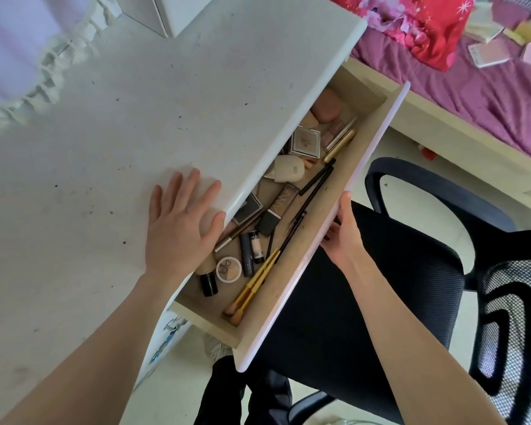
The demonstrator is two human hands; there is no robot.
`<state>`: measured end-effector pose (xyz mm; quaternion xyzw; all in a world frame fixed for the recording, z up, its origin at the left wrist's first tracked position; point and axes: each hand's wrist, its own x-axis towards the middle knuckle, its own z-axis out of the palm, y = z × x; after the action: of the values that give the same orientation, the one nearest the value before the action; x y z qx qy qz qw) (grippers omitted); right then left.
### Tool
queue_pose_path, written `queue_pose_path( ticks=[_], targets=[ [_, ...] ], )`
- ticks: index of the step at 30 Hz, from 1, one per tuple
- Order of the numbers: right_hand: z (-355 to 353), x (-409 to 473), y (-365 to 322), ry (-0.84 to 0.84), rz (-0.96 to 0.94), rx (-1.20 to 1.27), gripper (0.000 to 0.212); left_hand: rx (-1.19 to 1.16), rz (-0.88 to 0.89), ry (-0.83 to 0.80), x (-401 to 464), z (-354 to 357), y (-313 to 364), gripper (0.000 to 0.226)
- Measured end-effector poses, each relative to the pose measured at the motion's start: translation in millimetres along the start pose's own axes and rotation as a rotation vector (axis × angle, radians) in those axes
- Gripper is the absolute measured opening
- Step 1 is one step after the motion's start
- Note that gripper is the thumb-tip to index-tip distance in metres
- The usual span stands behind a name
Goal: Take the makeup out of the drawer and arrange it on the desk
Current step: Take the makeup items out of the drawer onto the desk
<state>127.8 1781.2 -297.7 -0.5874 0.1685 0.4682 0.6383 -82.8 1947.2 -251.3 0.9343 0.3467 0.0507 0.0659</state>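
The drawer (334,210) stands pulled out from under the white desk (120,118). Inside lies a jumble of makeup: a pink sponge case (327,107), a square compact (305,142), a beige case (287,170), a brown palette (281,207), a round white compact (228,269), tubes, pencils and gold-handled brushes (255,283). My left hand (181,228) lies flat on the desk top at its front edge, fingers straight. My right hand (344,231) grips the drawer's front panel, thumb on top and fingers curled underneath.
A black mesh office chair (411,271) stands right below the drawer. A bed with a purple sheet (472,87), a red cushion and small boxes lies at the right. A white box (166,10) and ruffled fabric (28,72) sit at the desk's far side.
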Motion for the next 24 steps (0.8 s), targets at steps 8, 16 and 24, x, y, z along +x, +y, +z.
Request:
queue_pose_path(
  ticks=[8,16,24],
  targets=[
    [1.3,-37.6,27.6,0.041,-0.075,-0.371,0.031,-0.02,0.006,-0.015,-1.1,-4.3,1.5,0.053],
    [8.0,-40.0,24.6,0.154,-0.231,-0.683,0.012,0.013,0.004,-0.036,-2.1,-5.2,2.0,0.056],
    [-7.9,-42.0,26.4,0.21,-0.217,-0.683,0.013,-0.014,-0.008,-0.019,-2.9,-4.2,3.0,0.056]
  ],
)
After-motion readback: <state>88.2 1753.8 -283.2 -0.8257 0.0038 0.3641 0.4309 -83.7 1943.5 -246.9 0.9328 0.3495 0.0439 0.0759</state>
